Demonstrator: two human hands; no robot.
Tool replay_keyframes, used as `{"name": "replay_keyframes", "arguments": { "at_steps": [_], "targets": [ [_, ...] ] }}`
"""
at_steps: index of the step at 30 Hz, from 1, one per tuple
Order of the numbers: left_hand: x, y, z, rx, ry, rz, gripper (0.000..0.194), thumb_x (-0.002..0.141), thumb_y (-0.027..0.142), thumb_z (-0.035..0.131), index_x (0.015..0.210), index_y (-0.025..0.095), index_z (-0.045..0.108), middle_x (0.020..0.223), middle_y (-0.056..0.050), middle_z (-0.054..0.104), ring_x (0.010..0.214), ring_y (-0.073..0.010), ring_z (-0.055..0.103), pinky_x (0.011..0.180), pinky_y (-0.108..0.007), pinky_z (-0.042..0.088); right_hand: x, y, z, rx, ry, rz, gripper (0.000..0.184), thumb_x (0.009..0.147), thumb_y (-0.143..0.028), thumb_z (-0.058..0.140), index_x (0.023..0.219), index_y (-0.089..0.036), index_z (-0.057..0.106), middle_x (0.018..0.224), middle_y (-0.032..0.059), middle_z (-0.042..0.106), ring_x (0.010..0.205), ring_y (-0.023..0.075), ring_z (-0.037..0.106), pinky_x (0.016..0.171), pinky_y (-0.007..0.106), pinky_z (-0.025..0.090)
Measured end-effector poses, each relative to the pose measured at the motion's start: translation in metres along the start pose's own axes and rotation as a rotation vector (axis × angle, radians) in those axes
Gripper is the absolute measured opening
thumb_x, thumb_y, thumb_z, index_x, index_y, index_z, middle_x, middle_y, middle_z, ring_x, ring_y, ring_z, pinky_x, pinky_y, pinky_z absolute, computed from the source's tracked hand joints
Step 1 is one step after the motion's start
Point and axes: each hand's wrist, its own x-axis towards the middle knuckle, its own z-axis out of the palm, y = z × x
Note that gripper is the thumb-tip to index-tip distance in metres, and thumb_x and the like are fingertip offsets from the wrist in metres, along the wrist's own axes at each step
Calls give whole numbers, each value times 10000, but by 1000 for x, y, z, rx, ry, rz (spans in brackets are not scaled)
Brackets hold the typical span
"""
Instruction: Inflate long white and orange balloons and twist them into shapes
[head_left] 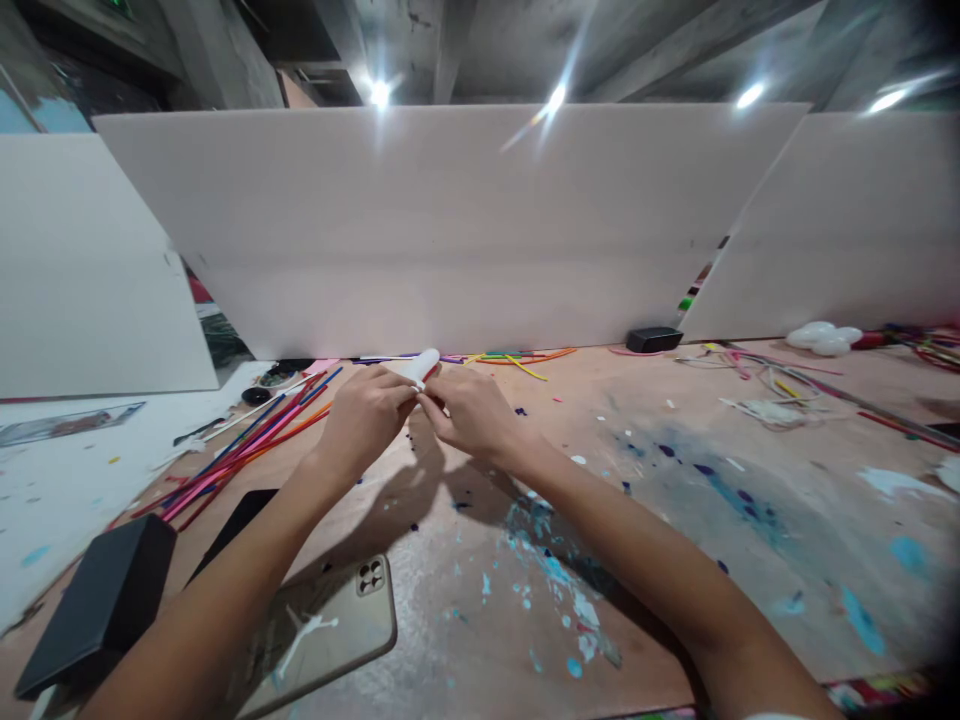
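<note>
both hands, left hand (365,412) & right hand (471,410), fingers pinching white balloon (422,366) above worktop (675,500), held up for grip; sticks (247,450) w/in reach.

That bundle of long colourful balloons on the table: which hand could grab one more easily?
Probably the left hand: the colourful balloons lie just beside it, while the right hand sits farther away. Both pinch the white balloon.

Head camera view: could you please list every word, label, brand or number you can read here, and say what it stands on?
No legible text anywhere in this view.
Phone by the left forearm: back shows camera lenses, no readable brand.
Strip on the white sheet at left: any markings too blurred to read.
White balloon held by left hand and right hand: plain.
</note>
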Motion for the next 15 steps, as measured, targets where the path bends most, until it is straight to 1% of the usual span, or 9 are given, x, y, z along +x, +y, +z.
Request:
{"name": "replay_keyframes", "arguments": {
  "at_steps": [3,6,8,10,12,14,15],
  "targets": [
    [-1,4,-2,-15,-1,-11,195,901,165,537,839,144,720,932,-84,744,856,-225,624,781,-366,505,-2,-9,-2,-47,9,-31,280,958,-248,415,831,-139,639,821,107,678,772,204,556,709,327,370],
    [-2,6,-2,-43,5,7,201,904,169,509,834,148,697,951,-89,731,856,-222,615,771,-362,497,-2,-10,-1,-85,11,-73,283,972,-250,394,859,-137,628,824,106,665,770,209,549,700,336,363],
    [-2,6,-2,-48,8,24,213,905,171,490,801,149,674,912,-95,719,838,-219,609,756,-354,492,-1,-9,-1,-94,8,-77,282,976,-256,399,851,-137,622,824,107,659,781,212,551,710,341,370],
    [-1,5,-3,-51,-2,32,221,895,157,476,760,147,651,843,-97,696,809,-216,605,733,-342,484,2,-11,-4,-54,-5,-65,260,971,-254,424,848,-137,620,844,112,663,803,215,560,728,344,385],
    [0,3,-5,-78,-22,15,211,872,143,485,723,150,633,791,-89,672,780,-208,603,707,-326,475,1,-20,-17,91,0,-33,246,957,-277,464,794,-157,604,814,89,659,770,193,563,711,330,401],
    [1,-1,-7,-119,-23,-46,204,873,160,500,727,153,642,789,-80,672,753,-193,608,683,-306,465,-7,-37,-40,356,17,16,288,937,-346,502,697,-197,555,709,24,622,652,144,539,635,292,407],
    [1,-4,-7,-131,-12,-80,212,887,183,506,736,154,652,796,-77,680,737,-183,611,671,-298,459,-14,-47,-55,512,3,52,325,924,-395,512,654,-216,524,642,-9,585,576,121,513,578,273,401]
  ]
}}
